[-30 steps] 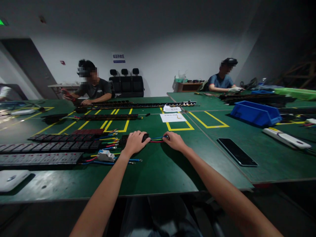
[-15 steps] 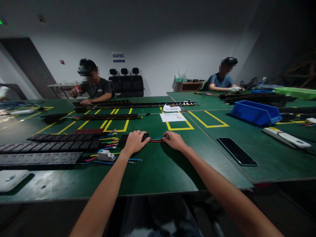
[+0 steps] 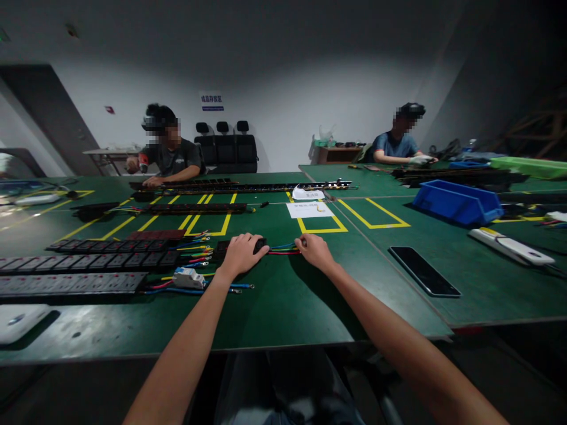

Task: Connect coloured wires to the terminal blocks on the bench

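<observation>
My left hand (image 3: 241, 255) lies over a short black socket strip (image 3: 221, 249), its fingers wrapped round the strip's right end. From that end blue, green and red wires (image 3: 283, 249) run to the right across the gap between my hands. My right hand (image 3: 315, 250) is closed in a pinch on the far ends of these wires, and its fingers hide the tips. Left of my hands, longer socket strips (image 3: 80, 285) lie in rows with loose wire ends. A small grey-white circuit breaker (image 3: 189, 277) sits on wires near my left forearm.
A phone (image 3: 424, 271) and a white device (image 3: 511, 247) lie on the right, below a blue bin (image 3: 458, 202). White paper labels (image 3: 309, 210) lie ahead. Across the green table (image 3: 283, 321) a person (image 3: 170, 150) holds a red tool; another person (image 3: 396, 141) works at right.
My right hand has shifted slightly right along the wires, still pinching. My left hand stays on the socket strip. The person at left has moved the red tool slightly.
</observation>
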A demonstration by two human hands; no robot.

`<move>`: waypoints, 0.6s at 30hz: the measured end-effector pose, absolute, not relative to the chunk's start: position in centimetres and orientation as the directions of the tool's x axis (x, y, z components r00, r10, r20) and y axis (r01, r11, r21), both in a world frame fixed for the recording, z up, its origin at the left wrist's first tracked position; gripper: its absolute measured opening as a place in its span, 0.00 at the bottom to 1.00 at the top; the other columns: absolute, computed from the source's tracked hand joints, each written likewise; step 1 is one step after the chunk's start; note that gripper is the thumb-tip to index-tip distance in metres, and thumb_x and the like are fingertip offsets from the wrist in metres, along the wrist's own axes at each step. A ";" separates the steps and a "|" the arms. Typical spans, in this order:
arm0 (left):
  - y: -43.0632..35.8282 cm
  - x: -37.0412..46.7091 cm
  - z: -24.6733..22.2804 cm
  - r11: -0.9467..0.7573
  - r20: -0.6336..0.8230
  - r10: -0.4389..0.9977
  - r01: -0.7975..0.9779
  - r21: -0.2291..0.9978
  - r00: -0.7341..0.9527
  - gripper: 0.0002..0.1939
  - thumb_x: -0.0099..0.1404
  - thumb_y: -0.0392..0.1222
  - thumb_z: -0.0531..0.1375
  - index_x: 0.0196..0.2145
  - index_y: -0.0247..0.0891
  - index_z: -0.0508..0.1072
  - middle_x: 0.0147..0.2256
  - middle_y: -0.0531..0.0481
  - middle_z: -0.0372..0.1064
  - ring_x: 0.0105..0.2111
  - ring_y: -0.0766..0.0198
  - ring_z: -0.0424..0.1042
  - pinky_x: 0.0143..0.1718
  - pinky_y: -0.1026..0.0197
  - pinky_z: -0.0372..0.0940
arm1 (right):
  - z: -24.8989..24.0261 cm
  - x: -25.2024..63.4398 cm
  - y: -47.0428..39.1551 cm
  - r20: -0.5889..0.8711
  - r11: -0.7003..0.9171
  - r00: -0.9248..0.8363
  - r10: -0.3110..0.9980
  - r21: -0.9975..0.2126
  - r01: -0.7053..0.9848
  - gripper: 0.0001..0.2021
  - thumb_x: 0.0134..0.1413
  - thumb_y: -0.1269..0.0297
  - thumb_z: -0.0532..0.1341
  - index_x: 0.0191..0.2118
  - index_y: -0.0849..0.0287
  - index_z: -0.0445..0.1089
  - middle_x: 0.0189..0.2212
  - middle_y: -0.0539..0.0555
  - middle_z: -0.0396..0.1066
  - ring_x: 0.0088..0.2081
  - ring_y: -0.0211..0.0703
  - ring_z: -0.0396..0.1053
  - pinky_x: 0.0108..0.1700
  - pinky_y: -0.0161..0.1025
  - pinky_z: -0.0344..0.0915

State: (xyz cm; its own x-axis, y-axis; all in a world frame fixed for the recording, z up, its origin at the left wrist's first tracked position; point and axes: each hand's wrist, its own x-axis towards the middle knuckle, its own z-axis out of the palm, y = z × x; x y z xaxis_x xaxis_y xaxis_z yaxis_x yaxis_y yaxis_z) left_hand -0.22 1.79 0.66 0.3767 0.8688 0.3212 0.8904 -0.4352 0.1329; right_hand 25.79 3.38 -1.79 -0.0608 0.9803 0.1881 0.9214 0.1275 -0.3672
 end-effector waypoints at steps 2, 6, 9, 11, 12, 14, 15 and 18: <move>1.8 -0.2 0.6 -0.435 0.319 0.869 0.891 0.129 0.378 0.31 0.74 0.65 0.46 0.57 0.41 0.73 0.50 0.40 0.74 0.50 0.49 0.71 0.53 0.47 0.62 | -1.3 25.9 3.1 0.161 0.073 -0.014 0.987 -0.365 0.928 0.18 0.71 0.53 0.52 0.44 0.58 0.76 0.42 0.60 0.78 0.42 0.47 0.75 0.40 0.36 0.61; 1.9 -0.2 0.5 -0.433 0.325 0.865 0.896 0.097 0.382 0.31 0.74 0.65 0.46 0.57 0.40 0.73 0.50 0.40 0.74 0.50 0.49 0.71 0.53 0.47 0.62 | -0.1 26.2 2.6 0.128 -0.073 0.121 0.984 -0.329 0.942 0.25 0.73 0.50 0.45 0.45 0.56 0.78 0.45 0.63 0.78 0.44 0.52 0.76 0.44 0.40 0.64; 1.9 -0.2 0.4 -0.431 0.329 0.863 0.899 0.083 0.383 0.31 0.74 0.64 0.46 0.57 0.39 0.73 0.50 0.40 0.74 0.50 0.49 0.71 0.53 0.47 0.62 | 0.4 26.2 2.4 0.102 -0.090 0.127 0.987 -0.309 0.947 0.28 0.73 0.48 0.44 0.45 0.55 0.79 0.46 0.64 0.78 0.45 0.54 0.76 0.45 0.43 0.66; 1.9 -0.2 0.4 -0.433 0.331 0.862 0.897 0.087 0.384 0.31 0.74 0.64 0.46 0.57 0.39 0.73 0.50 0.40 0.74 0.50 0.49 0.71 0.53 0.47 0.62 | 0.4 26.2 2.3 0.088 -0.083 0.112 0.990 -0.283 0.955 0.29 0.72 0.47 0.44 0.43 0.56 0.80 0.45 0.64 0.78 0.45 0.54 0.77 0.46 0.43 0.66; 1.9 -0.2 0.4 -0.433 0.331 0.862 0.897 0.090 0.383 0.31 0.74 0.64 0.46 0.57 0.39 0.73 0.50 0.40 0.74 0.50 0.49 0.71 0.53 0.47 0.62 | 0.4 26.1 2.3 0.089 -0.081 0.108 0.990 -0.267 0.960 0.29 0.72 0.47 0.44 0.43 0.56 0.81 0.44 0.64 0.78 0.45 0.54 0.77 0.46 0.43 0.67; 1.9 -0.3 0.4 -0.433 0.332 0.862 0.896 0.093 0.382 0.31 0.74 0.64 0.47 0.57 0.40 0.73 0.50 0.40 0.74 0.50 0.49 0.71 0.53 0.47 0.62 | 0.4 26.0 2.3 0.103 -0.087 0.114 0.988 -0.237 0.968 0.31 0.72 0.46 0.44 0.42 0.57 0.81 0.43 0.65 0.79 0.45 0.55 0.77 0.46 0.43 0.67; 1.9 -0.3 0.4 -0.433 0.333 0.862 0.897 0.093 0.382 0.31 0.74 0.64 0.47 0.57 0.40 0.73 0.50 0.40 0.74 0.50 0.49 0.71 0.53 0.47 0.62 | 0.4 26.0 2.3 0.114 -0.090 0.118 0.986 -0.227 0.970 0.31 0.72 0.46 0.43 0.42 0.58 0.81 0.43 0.66 0.79 0.45 0.56 0.77 0.46 0.44 0.67; 1.9 -0.3 0.4 -0.436 0.336 0.860 0.895 0.094 0.384 0.31 0.74 0.64 0.46 0.57 0.40 0.73 0.50 0.40 0.74 0.50 0.49 0.71 0.52 0.47 0.62 | 0.4 25.9 2.3 0.137 -0.094 0.125 0.983 -0.214 0.972 0.32 0.73 0.47 0.42 0.42 0.59 0.81 0.43 0.67 0.79 0.44 0.56 0.78 0.46 0.45 0.67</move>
State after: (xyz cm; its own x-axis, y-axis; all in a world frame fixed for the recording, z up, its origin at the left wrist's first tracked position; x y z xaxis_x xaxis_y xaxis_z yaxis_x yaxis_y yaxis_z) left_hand -0.32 1.92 0.38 0.3838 0.8603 0.3356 0.8950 -0.4360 0.0941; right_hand 25.91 2.28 0.45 0.1251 0.9827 0.1366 0.9724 -0.0941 -0.2136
